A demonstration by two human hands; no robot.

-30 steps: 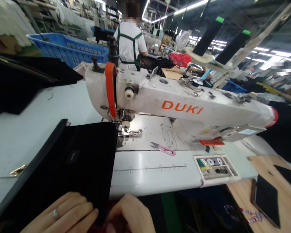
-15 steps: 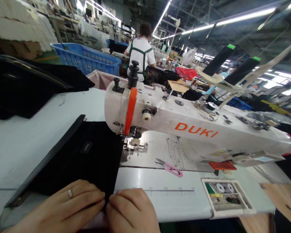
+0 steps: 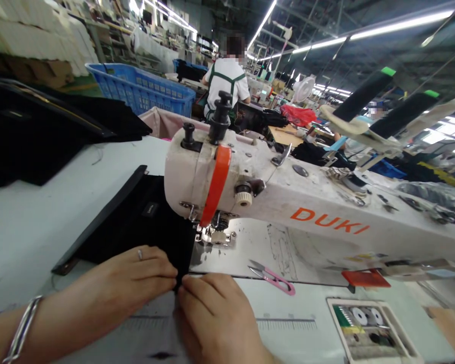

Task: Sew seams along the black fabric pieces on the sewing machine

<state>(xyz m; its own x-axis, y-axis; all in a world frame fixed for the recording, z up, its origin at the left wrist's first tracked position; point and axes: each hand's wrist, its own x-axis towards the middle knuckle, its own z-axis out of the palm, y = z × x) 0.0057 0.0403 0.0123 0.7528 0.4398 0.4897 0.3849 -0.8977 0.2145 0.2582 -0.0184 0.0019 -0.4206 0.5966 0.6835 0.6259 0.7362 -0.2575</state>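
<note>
A black fabric panel [image 3: 136,232] lies on the sewing table, with a small label [image 3: 150,209] on it and a dark zipper-like strip [image 3: 102,217] along its left edge. Its far right edge runs under the presser foot of the white sewing machine [image 3: 265,182]. At the panel's near corner my left hand [image 3: 136,275], wearing a ring and bracelet, has its fingers pressed together on the cloth. Close beside it, my right hand [image 3: 216,313] is closed on the same near edge; its fingertips are partly hidden.
Pink-handled thread snips [image 3: 273,278] lie on the machine bed, right of the needle area. A bobbin tray [image 3: 367,323] is set into the table at right. Black fabric pieces [image 3: 30,131] are piled at left. Behind stand a blue basket [image 3: 144,91] and a person [image 3: 227,83] facing away.
Both hands have moved forward with the black fabric panel, which has advanced along the machine's left side. The camera view has shifted slightly, showing more of my left forearm.
</note>
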